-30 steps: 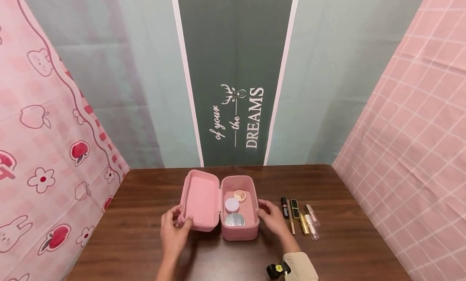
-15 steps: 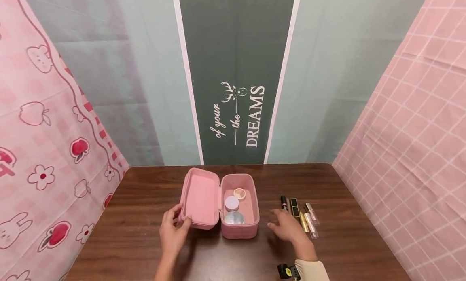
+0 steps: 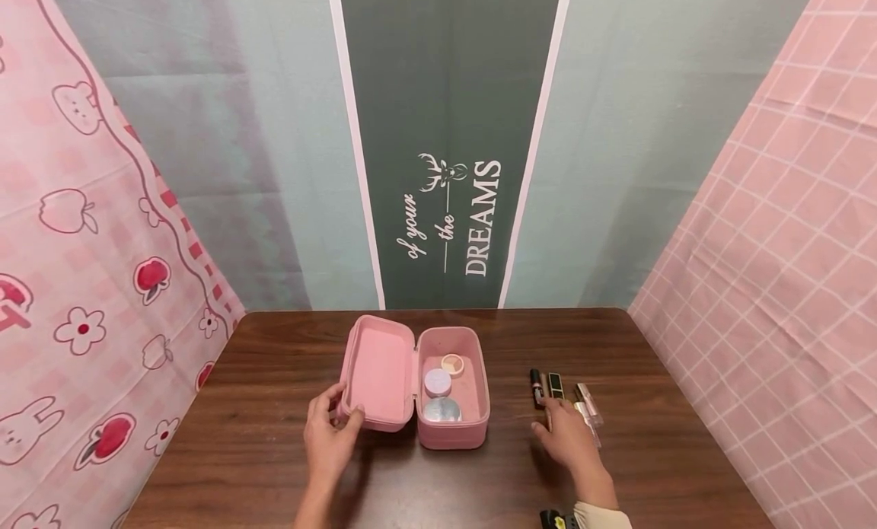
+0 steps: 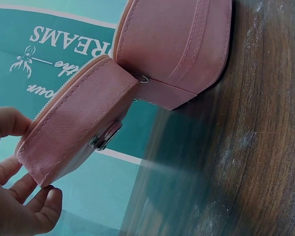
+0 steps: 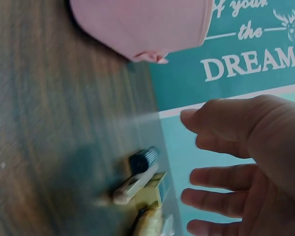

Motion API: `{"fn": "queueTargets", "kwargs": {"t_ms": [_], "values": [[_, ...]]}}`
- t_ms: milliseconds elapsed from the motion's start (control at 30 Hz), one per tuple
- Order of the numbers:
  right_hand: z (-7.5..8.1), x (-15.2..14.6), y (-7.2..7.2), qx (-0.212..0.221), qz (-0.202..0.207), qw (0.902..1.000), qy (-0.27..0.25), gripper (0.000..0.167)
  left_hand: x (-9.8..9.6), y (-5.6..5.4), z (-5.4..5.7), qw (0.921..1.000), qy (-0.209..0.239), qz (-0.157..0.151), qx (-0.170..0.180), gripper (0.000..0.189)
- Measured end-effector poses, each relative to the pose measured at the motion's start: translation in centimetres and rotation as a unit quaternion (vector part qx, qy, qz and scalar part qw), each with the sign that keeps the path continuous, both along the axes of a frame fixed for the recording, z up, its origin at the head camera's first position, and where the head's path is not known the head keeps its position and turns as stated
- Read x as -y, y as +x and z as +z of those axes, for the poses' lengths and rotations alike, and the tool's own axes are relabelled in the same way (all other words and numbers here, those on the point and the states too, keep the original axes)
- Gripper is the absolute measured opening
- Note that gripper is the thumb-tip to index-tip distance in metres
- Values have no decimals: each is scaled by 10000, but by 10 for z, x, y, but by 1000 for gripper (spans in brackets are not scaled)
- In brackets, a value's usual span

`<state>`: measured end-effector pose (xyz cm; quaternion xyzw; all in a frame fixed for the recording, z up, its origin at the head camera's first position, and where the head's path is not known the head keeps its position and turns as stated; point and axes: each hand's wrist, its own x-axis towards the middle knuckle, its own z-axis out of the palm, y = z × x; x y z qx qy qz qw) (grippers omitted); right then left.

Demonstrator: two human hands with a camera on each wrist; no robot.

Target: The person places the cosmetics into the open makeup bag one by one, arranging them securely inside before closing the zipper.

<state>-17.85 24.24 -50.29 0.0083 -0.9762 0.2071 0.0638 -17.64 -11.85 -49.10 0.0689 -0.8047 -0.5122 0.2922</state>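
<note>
The pink cosmetic case, box-shaped with rounded corners, stood open on the dark wood-grain surface. Its leather-like shell had stitched seams and a pale zipper. The left grip pinched the lid at its near outer corner. Three round cosmetic containers lay inside. The right grip, fingers loosely extended, held nothing beside the slim cosmetic tubes; contact could not be determined.
</note>
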Motion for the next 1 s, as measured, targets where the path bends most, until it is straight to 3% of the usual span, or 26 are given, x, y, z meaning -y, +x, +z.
{"fn": "queueTargets", "kwargs": {"t_ms": [500,800,1000], "values": [[-45,2,5,-509,-1019,9899,-846,49,-1,2,-1,9999,73,53,70,44],[-60,4,1,-827,-1630,9772,-1083,40,-1,1,-1,9998,197,-39,94,43],[-64,4,-6,-727,-1778,9761,-1019,36,-2,0,-1,9997,230,-50,68,43]]}}
